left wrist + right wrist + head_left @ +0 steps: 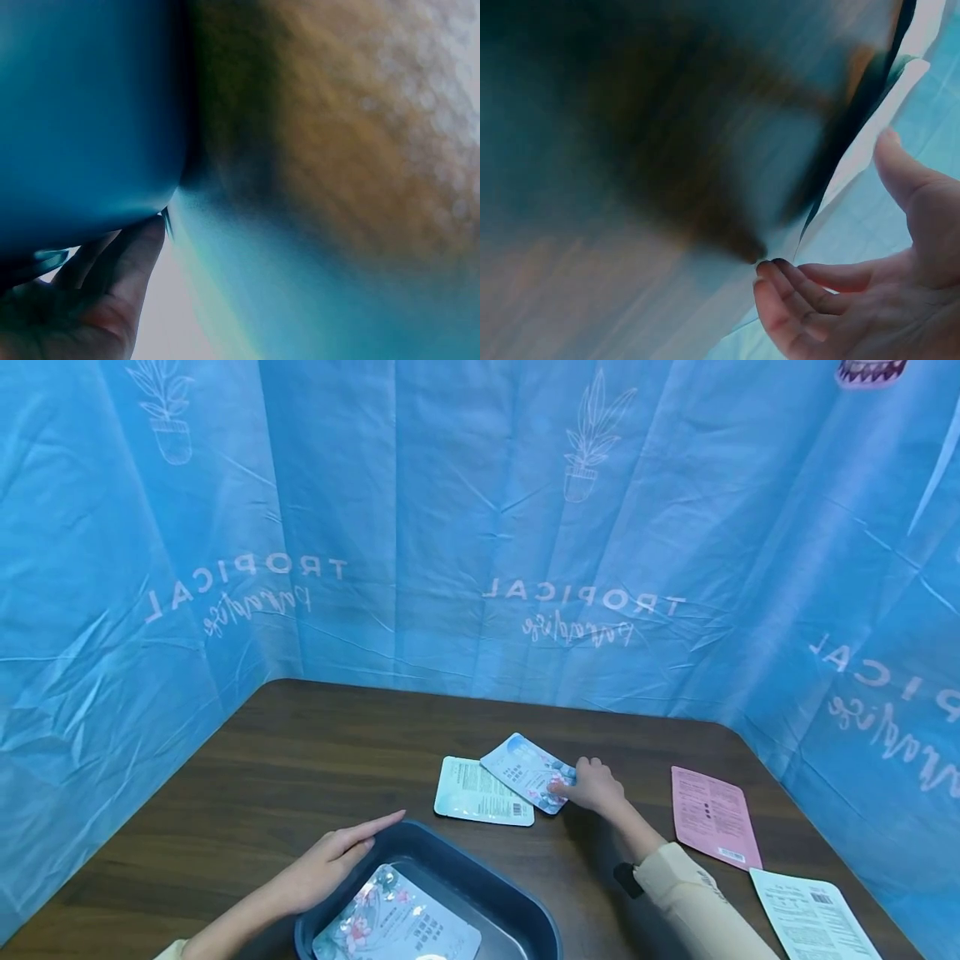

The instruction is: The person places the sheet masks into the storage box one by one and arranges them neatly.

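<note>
My left hand [322, 866] rests on the rim of a dark blue plastic basin [517, 893], its fingers extended. In the left wrist view its fingers [139, 262] lie against the basin's outer wall. A pale blue floral sheet mask packet [412, 922] lies inside the basin. On the table, my right hand [592, 787] is at the right edge of another pale blue sheet mask packet [521, 767], thumb over its face. The right wrist view shows the thumb and fingers apart, fingertips at the table. That packet overlaps a mint green sheet mask packet [480, 793].
A pink packet [712, 814] lies on the right of the dark wooden table [337, 752]. Closer to the near right edge is another mint green packet [813, 914]. Blue printed curtains [450, 527] hang around the table's back and sides.
</note>
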The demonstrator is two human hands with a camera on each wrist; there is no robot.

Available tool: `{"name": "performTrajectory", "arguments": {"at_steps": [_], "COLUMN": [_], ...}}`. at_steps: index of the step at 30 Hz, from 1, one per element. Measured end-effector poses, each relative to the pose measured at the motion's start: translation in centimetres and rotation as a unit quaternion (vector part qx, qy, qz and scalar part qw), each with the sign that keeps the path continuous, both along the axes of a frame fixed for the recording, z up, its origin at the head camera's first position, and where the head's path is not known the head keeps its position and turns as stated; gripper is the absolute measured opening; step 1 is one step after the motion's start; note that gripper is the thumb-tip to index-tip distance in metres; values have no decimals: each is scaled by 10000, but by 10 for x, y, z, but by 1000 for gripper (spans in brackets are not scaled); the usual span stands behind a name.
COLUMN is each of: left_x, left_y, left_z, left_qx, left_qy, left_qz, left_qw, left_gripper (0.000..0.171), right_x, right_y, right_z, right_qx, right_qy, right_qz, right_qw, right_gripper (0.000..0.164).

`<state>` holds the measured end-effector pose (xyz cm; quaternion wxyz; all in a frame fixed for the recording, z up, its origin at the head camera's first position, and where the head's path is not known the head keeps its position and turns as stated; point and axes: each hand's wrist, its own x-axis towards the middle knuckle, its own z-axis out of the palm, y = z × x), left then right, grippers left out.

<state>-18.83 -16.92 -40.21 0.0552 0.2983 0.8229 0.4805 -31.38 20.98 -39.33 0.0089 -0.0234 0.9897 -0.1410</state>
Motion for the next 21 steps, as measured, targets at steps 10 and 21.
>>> {"name": "performTrajectory", "arguments": {"at_steps": [10, 21], "left_x": [0, -1], "left_y": [1, 1], "left_z": [0, -2], "left_qx": [2, -12], "left_qy": [-79, -102], "left_qz": [11, 54], "left_qw": [10000, 9999], "left_gripper": [41, 41], "right_x": [-10, -9], "right_y": [-3, -6], "right_z": [0, 1], "right_qx": [316, 17], "right_qy": [-302, -260], "right_qz": [-14, -59], "right_qw": [9990, 9996], "right_gripper": [66, 65]}}
